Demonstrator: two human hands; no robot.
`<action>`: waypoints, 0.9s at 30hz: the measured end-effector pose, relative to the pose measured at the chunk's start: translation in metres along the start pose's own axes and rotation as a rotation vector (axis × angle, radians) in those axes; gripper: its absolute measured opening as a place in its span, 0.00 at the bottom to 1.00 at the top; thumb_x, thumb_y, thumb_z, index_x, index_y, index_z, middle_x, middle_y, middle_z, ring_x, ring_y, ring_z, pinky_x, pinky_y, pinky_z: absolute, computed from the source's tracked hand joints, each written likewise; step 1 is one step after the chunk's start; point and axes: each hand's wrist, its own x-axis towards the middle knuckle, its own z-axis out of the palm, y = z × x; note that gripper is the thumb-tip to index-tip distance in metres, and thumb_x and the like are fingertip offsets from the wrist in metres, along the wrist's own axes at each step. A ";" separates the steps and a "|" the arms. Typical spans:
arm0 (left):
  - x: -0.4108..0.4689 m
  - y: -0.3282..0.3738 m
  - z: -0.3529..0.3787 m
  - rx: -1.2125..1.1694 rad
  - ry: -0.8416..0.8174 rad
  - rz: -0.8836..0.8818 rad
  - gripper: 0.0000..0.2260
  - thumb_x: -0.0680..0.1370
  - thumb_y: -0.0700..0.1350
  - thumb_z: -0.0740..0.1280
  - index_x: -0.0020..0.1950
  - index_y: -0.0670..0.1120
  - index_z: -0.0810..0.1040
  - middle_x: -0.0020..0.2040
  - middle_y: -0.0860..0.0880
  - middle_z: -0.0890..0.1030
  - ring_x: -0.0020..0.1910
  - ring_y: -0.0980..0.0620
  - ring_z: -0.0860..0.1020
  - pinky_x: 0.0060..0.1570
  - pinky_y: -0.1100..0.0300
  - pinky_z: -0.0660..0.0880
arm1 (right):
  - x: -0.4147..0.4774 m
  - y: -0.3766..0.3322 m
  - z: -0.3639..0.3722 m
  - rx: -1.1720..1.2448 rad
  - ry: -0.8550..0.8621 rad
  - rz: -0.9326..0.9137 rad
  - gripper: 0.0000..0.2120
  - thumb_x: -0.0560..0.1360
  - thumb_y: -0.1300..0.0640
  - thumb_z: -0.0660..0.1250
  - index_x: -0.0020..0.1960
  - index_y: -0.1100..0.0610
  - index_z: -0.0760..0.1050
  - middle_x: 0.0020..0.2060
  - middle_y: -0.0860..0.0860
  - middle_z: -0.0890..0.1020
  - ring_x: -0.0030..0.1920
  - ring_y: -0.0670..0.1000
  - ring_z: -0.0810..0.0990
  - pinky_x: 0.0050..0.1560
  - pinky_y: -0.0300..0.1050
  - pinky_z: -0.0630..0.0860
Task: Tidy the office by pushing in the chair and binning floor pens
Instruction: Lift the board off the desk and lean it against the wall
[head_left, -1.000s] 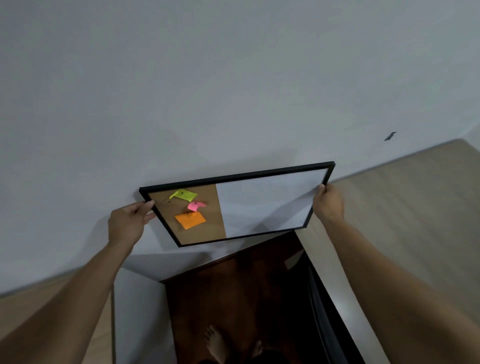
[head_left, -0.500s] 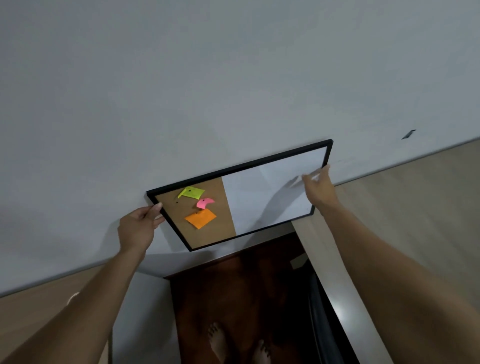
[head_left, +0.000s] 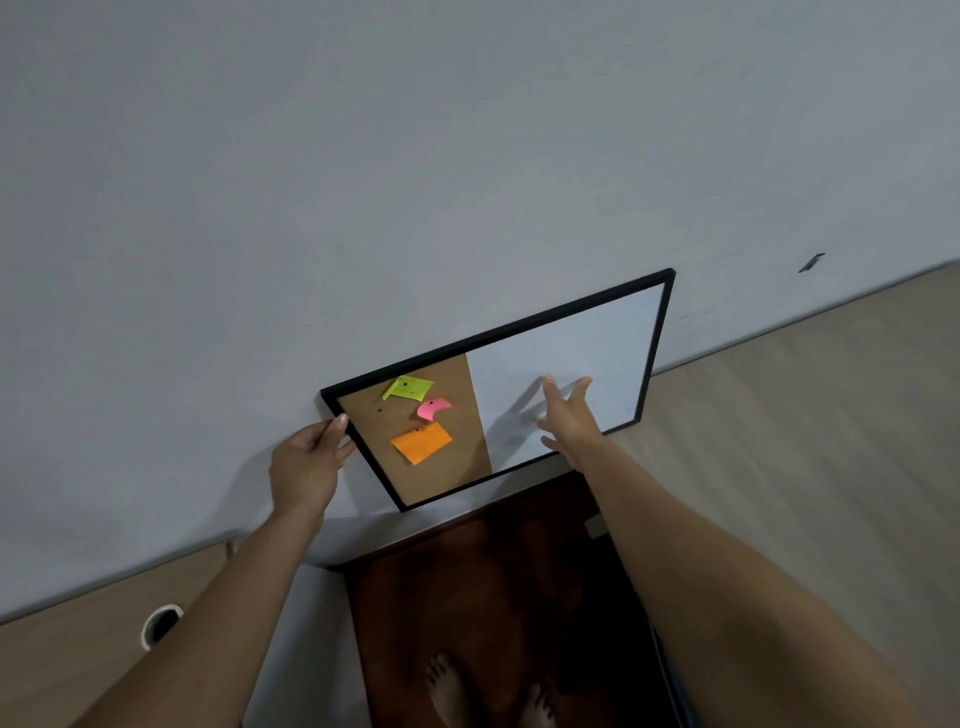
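Bare feet (head_left: 447, 691) stand on a dark wooden floor (head_left: 493, 597) between two pale wood surfaces. The left surface (head_left: 78, 649) has a cable grommet (head_left: 161, 623), and the right surface (head_left: 805, 415) runs up to the wall. No chair or pen shows on the visible floor, so the task's things lie outside this view.

Further out, the left grip (head_left: 304, 467) pinches the left frame edge of a combination board (head_left: 571, 353), thumb on the front. The right grip (head_left: 569, 421) is spread wide before the white half, and I cannot tell whether it touches.

The step in hand appears to be seating this board against the wall (head_left: 415, 156), aside from the stated job. To do it well, keep the left pinch firm until the board hangs on its own. Press flat with the right palm rather than the fingertips, and stay clear of the cork half, where the green note (head_left: 408, 388), pink note (head_left: 432, 409) and orange note (head_left: 421, 441) are pinned. Check the frame for level before letting go, then look down for pens.
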 end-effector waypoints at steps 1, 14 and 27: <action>0.000 0.000 0.001 -0.009 -0.012 0.004 0.08 0.84 0.50 0.72 0.59 0.48 0.85 0.54 0.50 0.88 0.56 0.48 0.88 0.67 0.50 0.80 | -0.002 0.002 0.004 0.004 -0.008 0.011 0.46 0.80 0.29 0.56 0.80 0.39 0.25 0.85 0.53 0.54 0.75 0.63 0.72 0.71 0.62 0.75; 0.004 0.001 0.051 0.003 -0.233 -0.006 0.10 0.79 0.50 0.78 0.60 0.51 0.86 0.54 0.49 0.90 0.57 0.50 0.88 0.70 0.45 0.79 | 0.005 -0.012 -0.020 0.062 0.055 -0.035 0.42 0.81 0.31 0.58 0.84 0.41 0.36 0.84 0.53 0.56 0.77 0.59 0.70 0.75 0.61 0.70; -0.001 0.026 0.164 0.173 -0.383 0.034 0.10 0.80 0.53 0.76 0.61 0.62 0.86 0.60 0.57 0.88 0.63 0.56 0.85 0.71 0.47 0.79 | 0.055 -0.025 -0.116 0.182 0.127 -0.020 0.41 0.81 0.32 0.60 0.82 0.33 0.35 0.85 0.50 0.52 0.81 0.60 0.63 0.75 0.65 0.69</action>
